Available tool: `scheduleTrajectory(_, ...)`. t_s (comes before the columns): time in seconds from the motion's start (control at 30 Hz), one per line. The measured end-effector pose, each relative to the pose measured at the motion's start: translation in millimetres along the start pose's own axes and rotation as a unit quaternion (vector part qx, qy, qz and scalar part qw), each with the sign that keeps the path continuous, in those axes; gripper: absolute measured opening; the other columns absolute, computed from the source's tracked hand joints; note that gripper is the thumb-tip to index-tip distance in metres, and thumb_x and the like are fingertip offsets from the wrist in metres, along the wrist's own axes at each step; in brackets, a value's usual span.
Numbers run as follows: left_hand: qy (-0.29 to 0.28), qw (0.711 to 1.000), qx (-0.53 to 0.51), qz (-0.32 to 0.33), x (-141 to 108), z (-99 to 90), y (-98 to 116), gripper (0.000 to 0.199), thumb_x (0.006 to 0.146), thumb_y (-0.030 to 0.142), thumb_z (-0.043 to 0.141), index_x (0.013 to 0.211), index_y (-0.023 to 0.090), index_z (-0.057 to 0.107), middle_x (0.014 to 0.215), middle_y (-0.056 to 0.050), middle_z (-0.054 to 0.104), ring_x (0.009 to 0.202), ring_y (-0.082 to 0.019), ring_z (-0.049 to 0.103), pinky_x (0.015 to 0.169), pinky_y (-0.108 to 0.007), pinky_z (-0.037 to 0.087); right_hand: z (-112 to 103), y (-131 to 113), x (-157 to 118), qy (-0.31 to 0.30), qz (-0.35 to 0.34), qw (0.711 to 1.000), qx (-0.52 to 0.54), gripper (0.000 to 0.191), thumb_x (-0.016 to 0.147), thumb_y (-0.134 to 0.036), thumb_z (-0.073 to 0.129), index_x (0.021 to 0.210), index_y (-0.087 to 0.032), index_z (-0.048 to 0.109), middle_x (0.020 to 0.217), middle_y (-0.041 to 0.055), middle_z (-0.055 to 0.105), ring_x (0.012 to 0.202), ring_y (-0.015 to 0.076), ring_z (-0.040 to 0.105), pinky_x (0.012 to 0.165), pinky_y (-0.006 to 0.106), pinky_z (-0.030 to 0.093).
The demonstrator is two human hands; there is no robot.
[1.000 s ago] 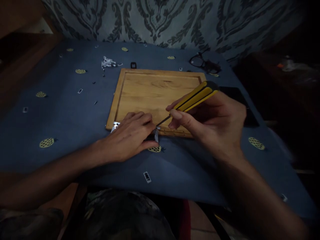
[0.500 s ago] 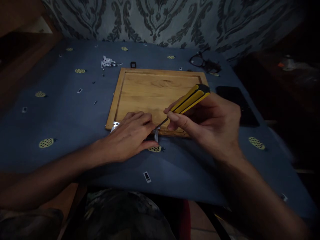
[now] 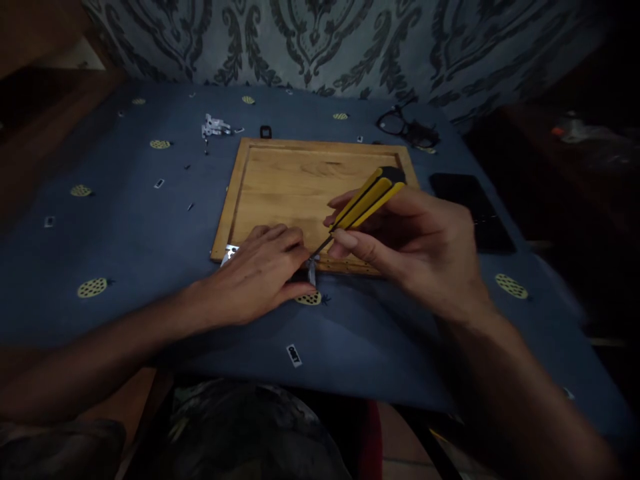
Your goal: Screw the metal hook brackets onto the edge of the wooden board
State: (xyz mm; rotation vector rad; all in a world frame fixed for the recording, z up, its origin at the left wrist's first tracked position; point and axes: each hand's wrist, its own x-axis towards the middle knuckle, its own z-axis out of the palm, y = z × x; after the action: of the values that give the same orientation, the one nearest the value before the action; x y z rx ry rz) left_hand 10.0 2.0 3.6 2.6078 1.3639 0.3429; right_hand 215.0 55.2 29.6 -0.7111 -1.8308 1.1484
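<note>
A wooden panel with a raised frame (image 3: 300, 180) lies on the blue patterned tablecloth. My left hand (image 3: 265, 270) rests over its near edge, thumb and fingers closed around a small metal hinge (image 3: 312, 272). Another shiny metal piece (image 3: 231, 253) shows at the panel's near left corner, partly under that hand. In my right hand (image 3: 425, 247) is a yellow and black screwdriver (image 3: 365, 200), slanting down to the left. Its tip meets the metal hinge at the panel's edge; any screw there is too small to make out.
Metal hinges (image 3: 216, 125) lie at the back left, with small screws (image 3: 190, 207) nearer. A small black square piece (image 3: 265, 132) sits behind the panel. Glasses (image 3: 410, 128) lie back right, and a dark flat device (image 3: 473, 210) is right of my right hand.
The screwdriver's handle and my right hand have shifted slightly left, and the shaft stands a little steeper. My left hand keeps its place.
</note>
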Motion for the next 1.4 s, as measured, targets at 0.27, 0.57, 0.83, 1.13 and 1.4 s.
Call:
scheduleTrajectory(0.27, 0.016, 1.0, -0.004, 0.01, -1.9, 1.9, -2.3, 0.031, 0.098, 0.038, 0.074, 0.118, 0.015, 0.07, 0.118, -0.01, 0.068, 0.112, -0.029, 0.065, 0.1, -0.045, 0.052, -2.8, 3.6, -3.8, 0.008, 0.015, 0.999, -0.036, 0.034, 0.079, -0.053, 0.089, 0.081, -0.023, 0.074, 0.077, 0.0008, 0.075, 0.065, 0.0164, 0.071, 0.063, 0.031, 0.06)
scheduleTrajectory(0.57, 0.013, 1.0, -0.009, 0.005, -1.7, 1.5, -2.6, 0.034, 0.098, 0.039, 0.073, 0.12, 0.014, 0.07, 0.119, -0.011, 0.069, 0.113, -0.029, 0.065, 0.099, -0.045, 0.053, 3.0, 4.3, -2.1, 0.001, 0.01, 0.999, 0.036, 0.033, 0.076, -0.047, 0.092, 0.085, -0.023, 0.073, 0.078, -0.0023, 0.073, 0.064, 0.0135, 0.072, 0.063, 0.027, 0.062)
scheduleTrajectory(0.83, 0.0, 1.0, -0.017, -0.005, -0.5, 0.4, -1.4, 0.035, 0.097, 0.039, 0.075, 0.12, 0.013, 0.071, 0.122, -0.012, 0.069, 0.115, -0.031, 0.065, 0.101, -0.048, 0.053, 3.1, 2.2, -3.6, -0.006, -0.004, 1.0, 0.004, 0.034, 0.081, -0.053, 0.086, 0.079, -0.021, 0.075, 0.076, 0.0009, 0.074, 0.063, 0.016, 0.072, 0.063, 0.03, 0.062)
scheduleTrajectory(1.13, 0.005, 1.0, -0.017, -0.002, -1.4, -0.4, -1.1, 0.032, 0.099, 0.04, 0.072, 0.119, 0.015, 0.07, 0.121, -0.011, 0.068, 0.115, -0.029, 0.063, 0.1, -0.045, 0.051, 9.9, 9.7, -5.2, 0.061, -0.03, 0.998, -0.013, 0.032, 0.079, -0.046, 0.091, 0.076, -0.022, 0.07, 0.067, -0.0037, 0.07, 0.056, 0.0131, 0.068, 0.055, 0.027, 0.056)
scheduleTrajectory(1.4, 0.019, 1.0, -0.019, 0.01, -2.2, -0.3, -2.0, 0.029, 0.097, 0.038, 0.075, 0.109, 0.012, 0.072, 0.106, -0.008, 0.066, 0.104, -0.027, 0.063, 0.092, -0.042, 0.052, 8.9, -1.1, -4.9, 0.131, -0.024, 0.991, -0.026, 0.029, 0.078, -0.048, 0.091, 0.077, -0.027, 0.072, 0.074, -0.0019, 0.071, 0.054, 0.0141, 0.066, 0.052, 0.031, 0.058)
